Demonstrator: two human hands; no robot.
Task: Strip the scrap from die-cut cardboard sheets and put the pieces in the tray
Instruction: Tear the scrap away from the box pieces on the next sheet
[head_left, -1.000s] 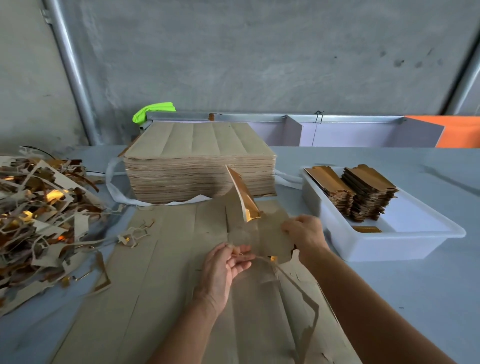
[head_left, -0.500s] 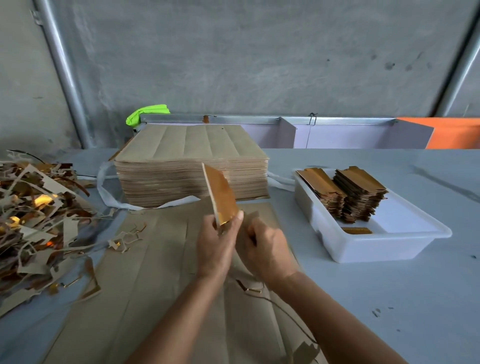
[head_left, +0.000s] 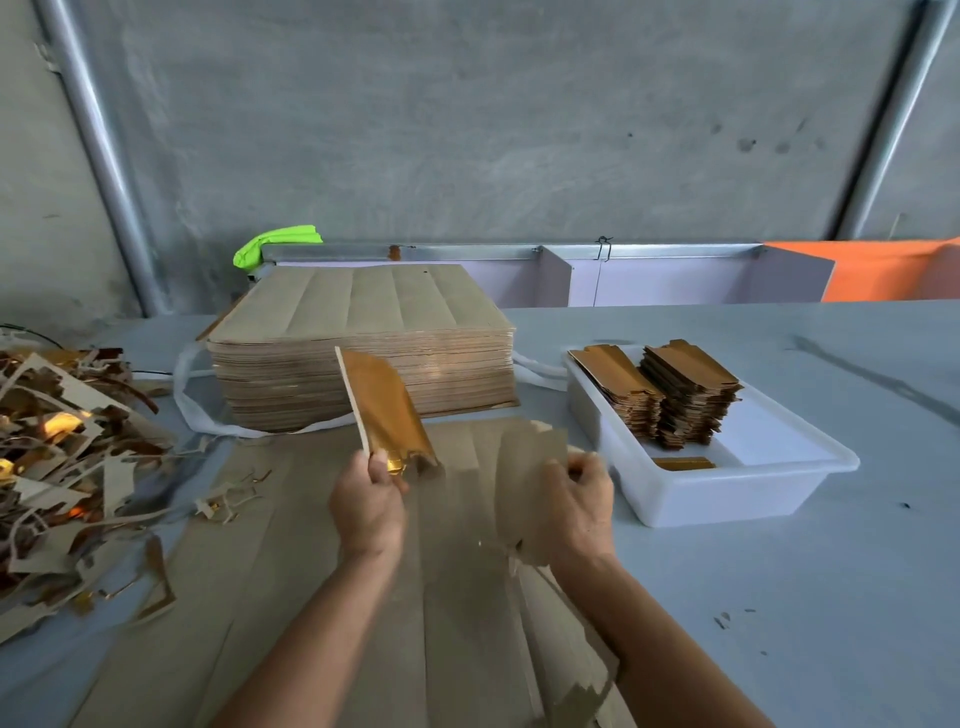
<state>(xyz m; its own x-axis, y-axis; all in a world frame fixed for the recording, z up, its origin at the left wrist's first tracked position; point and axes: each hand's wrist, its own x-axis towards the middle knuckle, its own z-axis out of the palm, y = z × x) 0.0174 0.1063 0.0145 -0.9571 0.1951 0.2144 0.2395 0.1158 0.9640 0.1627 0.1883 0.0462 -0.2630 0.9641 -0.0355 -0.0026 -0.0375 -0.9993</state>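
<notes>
The left hand (head_left: 368, 508) pinched a gold-faced piece (head_left: 385, 411) by its lower end, raised in front of the sheet stack (head_left: 363, 343). The right hand (head_left: 570, 506) gripped a blurred brown sheet (head_left: 527, 467), right of the piece. The white tray (head_left: 727, 486), farther right of the stack on the desk (head_left: 805, 597), held stacked pieces (head_left: 675, 389).

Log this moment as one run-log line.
left hand: holds gold piece upright | right hand: grips brown strip | tray: two stacks | step: stripping
</notes>
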